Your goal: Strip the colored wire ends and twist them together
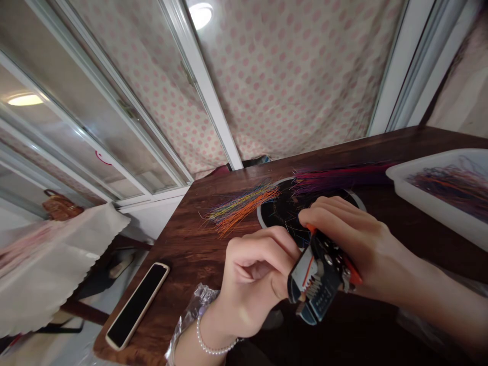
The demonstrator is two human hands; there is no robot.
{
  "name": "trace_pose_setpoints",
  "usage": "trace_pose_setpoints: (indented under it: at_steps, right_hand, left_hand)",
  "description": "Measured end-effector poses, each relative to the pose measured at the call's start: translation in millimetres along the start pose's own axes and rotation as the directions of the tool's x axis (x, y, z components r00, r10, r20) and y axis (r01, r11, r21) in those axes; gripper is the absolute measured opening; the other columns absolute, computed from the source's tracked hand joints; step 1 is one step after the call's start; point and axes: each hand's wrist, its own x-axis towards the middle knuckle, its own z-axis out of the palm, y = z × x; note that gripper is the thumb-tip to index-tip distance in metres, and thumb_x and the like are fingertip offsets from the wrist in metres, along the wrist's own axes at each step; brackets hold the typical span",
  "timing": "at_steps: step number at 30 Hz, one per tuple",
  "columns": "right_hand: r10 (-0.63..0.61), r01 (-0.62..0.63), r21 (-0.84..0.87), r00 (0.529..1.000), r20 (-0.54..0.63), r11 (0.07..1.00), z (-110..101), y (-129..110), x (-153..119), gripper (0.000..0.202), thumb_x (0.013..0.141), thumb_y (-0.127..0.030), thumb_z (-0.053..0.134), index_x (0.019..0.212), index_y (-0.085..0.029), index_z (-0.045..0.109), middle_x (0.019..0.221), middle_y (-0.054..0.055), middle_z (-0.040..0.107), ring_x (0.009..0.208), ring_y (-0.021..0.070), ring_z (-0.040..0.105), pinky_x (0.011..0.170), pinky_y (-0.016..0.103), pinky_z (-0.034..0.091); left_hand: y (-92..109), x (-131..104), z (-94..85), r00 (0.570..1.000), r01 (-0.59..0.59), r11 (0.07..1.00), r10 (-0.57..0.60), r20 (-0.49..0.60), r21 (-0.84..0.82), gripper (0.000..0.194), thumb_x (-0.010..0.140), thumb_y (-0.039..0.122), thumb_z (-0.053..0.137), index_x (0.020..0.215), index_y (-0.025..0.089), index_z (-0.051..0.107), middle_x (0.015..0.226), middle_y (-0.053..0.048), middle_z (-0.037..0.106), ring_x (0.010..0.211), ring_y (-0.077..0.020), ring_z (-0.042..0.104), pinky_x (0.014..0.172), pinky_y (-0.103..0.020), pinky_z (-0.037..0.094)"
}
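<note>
My right hand [346,239] is closed around a wire stripper [318,279] with orange handles and dark notched jaws, which point down towards me. Close against these jaws, my left hand [259,274] pinches what looks like a thin wire [308,272], a red-orange line by the jaw; its ends are hard to make out. Behind both hands lies a round black tray [262,216] with a pale rim and small wire bits in it. Orange wires [244,211] and yellow-blue wires [238,201] lie in bundles at its left edge. Purple-red wires [335,178] stretch across its far side.
On the right of the brown table [198,244] stands a white plastic tub [430,208] of tangled wires. A phone [137,305] lies near the left edge. Clear plastic [194,310] touches my left forearm. Glass sliding doors [206,86] with a dotted curtain rise behind.
</note>
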Motion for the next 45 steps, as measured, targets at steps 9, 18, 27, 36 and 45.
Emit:
trace_pose_setpoints:
  at_steps: [9, 18, 27, 36, 45]
  right_hand:
    - [0.012, -0.011, 0.012, 1.0, -0.008, 1.0, 2, 0, -1, 0.009, 0.087, -0.015, 0.05, 0.091, -0.021, 0.045, 0.071, 0.001, 0.054, 0.063, 0.0178, 0.049, 0.06, 0.029, 0.04]
    - [0.033, -0.033, 0.025, 0.999, -0.006, 0.999, 3, 0, -3, 0.01, 0.087, -0.015, 0.048, 0.091, -0.023, 0.042, 0.071, 0.0, 0.054, 0.063, 0.0177, 0.048, 0.061, 0.028, 0.039]
    - [0.051, -0.05, 0.056, 0.998, -0.028, 0.997, 7, 0, -8, 0.009, 0.088, -0.015, 0.048, 0.089, -0.022, 0.043, 0.071, -0.001, 0.049, 0.063, 0.0171, 0.045, 0.061, 0.029, 0.035]
    - [0.035, -0.034, 0.02, 0.999, -0.036, 0.999, 5, -1, -4, 0.01, 0.087, -0.015, 0.049, 0.093, -0.022, 0.045, 0.074, 0.001, 0.055, 0.065, 0.0182, 0.049, 0.062, 0.03, 0.04]
    - [0.022, -0.022, -0.006, 1.0, 0.005, 1.0, -1, -2, 1, 0.011, 0.086, -0.014, 0.047, 0.09, -0.023, 0.042, 0.07, 0.001, 0.057, 0.061, 0.0186, 0.051, 0.06, 0.029, 0.042]
  left_hand:
    - [-1, 3, -0.4, 1.0, 0.012, 1.0, -0.012, -0.004, -0.014, 0.042, 0.086, 0.035, 0.074, 0.062, 0.016, 0.046, 0.068, 0.002, 0.049, 0.06, -0.0082, 0.043, 0.054, -0.023, 0.034]
    - [6, -5, -5.0, 0.992, 0.124, 0.991, -0.124, 0.003, 0.046, 0.029, 0.092, 0.039, 0.067, 0.073, 0.018, 0.06, 0.076, -0.002, 0.055, 0.065, -0.0124, 0.048, 0.059, -0.028, 0.04]
    - [6, -7, -8.9, 0.99, 0.139, 0.985, -0.138, -0.015, 0.1, 0.033, 0.091, 0.044, 0.066, 0.071, 0.018, 0.062, 0.077, -0.003, 0.059, 0.066, -0.013, 0.05, 0.061, -0.028, 0.041]
    - [5, -6, -4.9, 0.991, 0.134, 0.99, -0.133, -0.02, 0.055, 0.033, 0.089, 0.043, 0.069, 0.069, 0.018, 0.059, 0.074, -0.003, 0.056, 0.064, -0.013, 0.047, 0.059, -0.028, 0.038]
    - [5, -6, -7.7, 0.988, 0.157, 0.986, -0.157, -0.009, 0.055, 0.035, 0.087, 0.046, 0.07, 0.069, 0.018, 0.059, 0.073, -0.002, 0.055, 0.063, -0.0125, 0.046, 0.059, -0.028, 0.037]
